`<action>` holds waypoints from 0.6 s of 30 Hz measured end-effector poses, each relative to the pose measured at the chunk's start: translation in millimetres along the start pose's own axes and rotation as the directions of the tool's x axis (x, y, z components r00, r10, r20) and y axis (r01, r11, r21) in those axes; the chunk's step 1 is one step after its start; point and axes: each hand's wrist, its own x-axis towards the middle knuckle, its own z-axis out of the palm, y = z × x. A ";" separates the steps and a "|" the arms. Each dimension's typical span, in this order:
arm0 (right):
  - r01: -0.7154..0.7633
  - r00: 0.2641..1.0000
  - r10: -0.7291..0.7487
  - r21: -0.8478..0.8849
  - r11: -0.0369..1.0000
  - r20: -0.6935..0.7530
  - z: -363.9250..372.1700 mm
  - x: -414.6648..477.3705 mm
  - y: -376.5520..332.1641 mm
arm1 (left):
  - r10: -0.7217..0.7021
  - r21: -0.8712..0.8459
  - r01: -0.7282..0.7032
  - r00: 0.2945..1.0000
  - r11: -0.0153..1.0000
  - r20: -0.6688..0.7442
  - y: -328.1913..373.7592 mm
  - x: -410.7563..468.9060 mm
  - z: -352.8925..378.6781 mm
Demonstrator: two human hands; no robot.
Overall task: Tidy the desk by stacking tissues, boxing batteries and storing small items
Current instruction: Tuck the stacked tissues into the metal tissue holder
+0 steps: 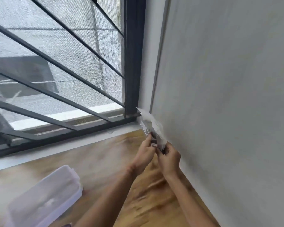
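Tissue packs (154, 131), a thin white bundle blurred by motion, are held upright over the far corner of the wooden tabletop (105, 158), close to the grey wall (228, 95). The left hand (143, 154) and right hand (170, 158) both grip its lower end with curled fingers (149, 139). A clear plastic box (44, 199) lies at front-left. Stacking seems underway; no batteries or small items show, so what remains is unclear.

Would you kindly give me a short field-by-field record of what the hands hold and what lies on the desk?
packet: whitish, blurred, raised near the wall corner; contents unreadable
left hand: pinches the lower end of the packet
right hand: grips the same packet from the right
plastic box: translucent, on the desk, lower left
desk: wooden, below the window
window: dark frame, bars, mesh
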 end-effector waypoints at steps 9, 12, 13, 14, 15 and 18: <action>-0.074 0.997 0.074 -0.016 0.997 0.004 16.3 21.6 45.2 | -0.076 0.033 0.076 0.997 0.997 0.016 -37.5 31.2 -1.8; -0.096 0.995 0.096 -0.019 0.995 0.001 21.3 25.3 53.2 | -0.110 0.034 0.110 0.994 0.993 -0.002 -45.0 33.7 -1.2; -0.103 0.995 0.103 -0.008 0.995 0.001 22.4 26.3 55.2 | -0.115 0.035 0.115 0.993 0.993 -0.006 -46.3 34.5 -0.8; -0.108 0.994 0.108 -0.007 0.994 0.003 23.2 26.8 57.1 | -0.120 0.032 0.120 0.993 0.992 -0.005 -48.3 35.7 -0.3; -0.106 0.994 0.106 -0.014 0.994 0.003 23.4 26.9 57.7 | -0.126 0.025 0.126 0.992 0.992 -0.007 -50.3 37.0 0.2; -0.085 0.996 0.085 -0.030 0.996 -0.011 22.1 26.4 59.5 | -0.132 0.015 0.133 0.991 0.991 -0.013 -53.1 38.8 1.6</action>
